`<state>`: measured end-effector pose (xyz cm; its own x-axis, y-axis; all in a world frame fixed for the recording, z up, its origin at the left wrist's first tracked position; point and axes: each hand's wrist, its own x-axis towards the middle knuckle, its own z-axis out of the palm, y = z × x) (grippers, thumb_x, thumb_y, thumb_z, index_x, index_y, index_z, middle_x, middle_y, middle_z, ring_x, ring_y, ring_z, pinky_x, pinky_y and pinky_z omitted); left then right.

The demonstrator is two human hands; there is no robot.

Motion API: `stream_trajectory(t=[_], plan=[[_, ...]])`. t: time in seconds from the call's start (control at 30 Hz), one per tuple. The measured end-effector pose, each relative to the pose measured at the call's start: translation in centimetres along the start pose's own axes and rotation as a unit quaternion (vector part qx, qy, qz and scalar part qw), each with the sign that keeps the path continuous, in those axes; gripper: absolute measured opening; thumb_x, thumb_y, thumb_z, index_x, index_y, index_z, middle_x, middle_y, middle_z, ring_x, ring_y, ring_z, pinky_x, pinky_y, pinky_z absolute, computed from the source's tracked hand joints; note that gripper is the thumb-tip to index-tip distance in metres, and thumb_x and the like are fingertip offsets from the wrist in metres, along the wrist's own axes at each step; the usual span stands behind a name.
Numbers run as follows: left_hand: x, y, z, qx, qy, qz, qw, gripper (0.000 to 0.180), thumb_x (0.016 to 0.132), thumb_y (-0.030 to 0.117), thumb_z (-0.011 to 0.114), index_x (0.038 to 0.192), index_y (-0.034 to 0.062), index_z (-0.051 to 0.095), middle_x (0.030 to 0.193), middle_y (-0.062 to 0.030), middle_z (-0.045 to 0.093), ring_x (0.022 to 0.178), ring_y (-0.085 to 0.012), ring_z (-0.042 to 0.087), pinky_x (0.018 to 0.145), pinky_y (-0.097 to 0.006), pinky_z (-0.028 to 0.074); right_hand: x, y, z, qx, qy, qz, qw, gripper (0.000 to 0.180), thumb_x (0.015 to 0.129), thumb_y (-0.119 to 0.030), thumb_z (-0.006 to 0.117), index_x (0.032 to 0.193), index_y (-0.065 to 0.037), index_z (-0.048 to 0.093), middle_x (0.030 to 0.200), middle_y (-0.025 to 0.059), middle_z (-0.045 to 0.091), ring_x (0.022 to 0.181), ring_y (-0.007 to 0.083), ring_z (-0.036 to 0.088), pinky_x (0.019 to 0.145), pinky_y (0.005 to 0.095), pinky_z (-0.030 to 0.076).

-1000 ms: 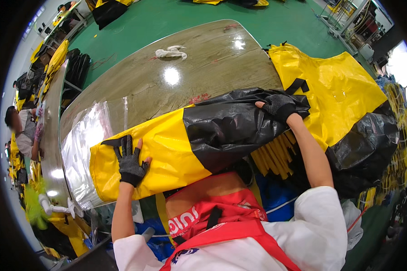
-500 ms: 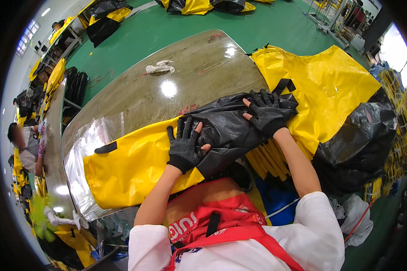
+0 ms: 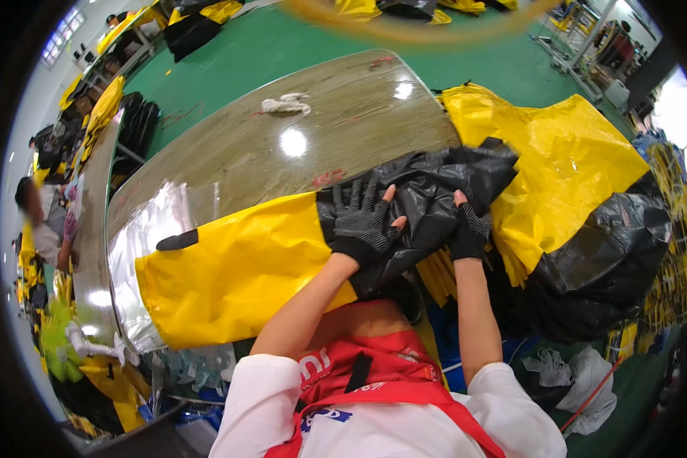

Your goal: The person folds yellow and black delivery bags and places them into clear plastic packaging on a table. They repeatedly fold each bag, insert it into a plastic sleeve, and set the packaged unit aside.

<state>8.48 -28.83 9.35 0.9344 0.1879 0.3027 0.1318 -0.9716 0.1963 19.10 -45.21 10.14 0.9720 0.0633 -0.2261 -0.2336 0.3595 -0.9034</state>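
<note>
A folded yellow-and-black coated sack (image 3: 233,271) lies across the table in front of me, yellow on the left, crumpled black on the right. My left hand (image 3: 365,223), in a grey-black fingerless glove, lies flat with fingers spread on the black part near the colour seam. At the black part's near edge is my right hand (image 3: 472,229), gloved alike, its thumb on top and its fingers curled against the material. Part of those fingers is hidden. A short black strap (image 3: 177,240) sits at the sack's far left corner.
More yellow sacking (image 3: 561,160) with black parts (image 3: 603,221) piles up at the right. Clear plastic film (image 3: 133,267) lies under the sack's left end. A crumpled white cloth (image 3: 286,104) rests on the wood-look table (image 3: 229,160). A person (image 3: 47,221) sits at the left.
My left hand has moved right, onto the black part. My right hand has drawn back from the far right end to the near edge. The black part's right end has shifted slightly.
</note>
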Motion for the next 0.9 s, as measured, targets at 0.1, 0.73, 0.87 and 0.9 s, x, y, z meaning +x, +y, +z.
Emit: stream_trajectory(t=[0.1, 0.73, 0.87, 0.9], plan=[[-0.4, 0.0, 0.9, 0.046, 0.000, -0.036, 0.998, 0.061, 0.087, 0.043, 0.043, 0.137, 0.0087, 0.035, 0.142, -0.0160, 0.032, 0.132, -0.0343, 0.026, 0.109, -0.053, 0.010, -6.4, -1.2, 5.4, -0.372, -0.149, -0.359, 0.843, 0.046, 0.076, -0.011, 0.065, 0.119, -0.001, 0.054, 0.107, 0.0152, 0.060, 0.091, 0.0293, 0.059, 0.082, 0.0358, 0.048], [-35.9, -32.1, -14.2, -0.225, 0.126, -0.643, 0.721, 0.079, 0.078, 0.047, 0.067, 0.132, -0.0023, 0.038, 0.128, -0.0188, 0.049, 0.113, -0.0321, 0.050, 0.090, -0.038, 0.043, -14.1, 7.2, 13.6, -0.503, -0.488, -0.477, 0.530, 0.065, 0.076, -0.041, 0.062, 0.121, 0.004, 0.049, 0.129, 0.0229, 0.046, 0.126, 0.0351, 0.036, 0.111, 0.0432, 0.018], [-34.2, -27.4, -18.0, -0.681, 0.052, -0.525, 0.508, 0.068, 0.085, 0.049, 0.057, 0.134, 0.0054, 0.039, 0.128, -0.0096, 0.052, 0.112, -0.0244, 0.053, 0.094, -0.036, 0.044, -14.3, 7.6, 15.6, -0.573, -0.479, -0.274, 0.606, 0.051, 0.081, -0.043, 0.055, 0.105, 0.001, 0.059, 0.121, 0.0207, 0.054, 0.110, 0.0337, 0.049, 0.105, 0.0406, 0.029], [-34.8, -26.3, -18.9, -0.707, 0.031, -0.515, 0.484, 0.061, 0.089, 0.046, 0.053, 0.135, 0.0086, 0.039, 0.129, -0.0064, 0.051, 0.113, -0.0210, 0.053, 0.095, -0.035, 0.044, -15.3, 7.1, 16.5, -0.598, -0.468, -0.192, 0.622, 0.050, 0.083, -0.044, 0.053, 0.103, 0.001, 0.060, 0.119, 0.0201, 0.055, 0.106, 0.0335, 0.051, 0.103, 0.0394, 0.031]])
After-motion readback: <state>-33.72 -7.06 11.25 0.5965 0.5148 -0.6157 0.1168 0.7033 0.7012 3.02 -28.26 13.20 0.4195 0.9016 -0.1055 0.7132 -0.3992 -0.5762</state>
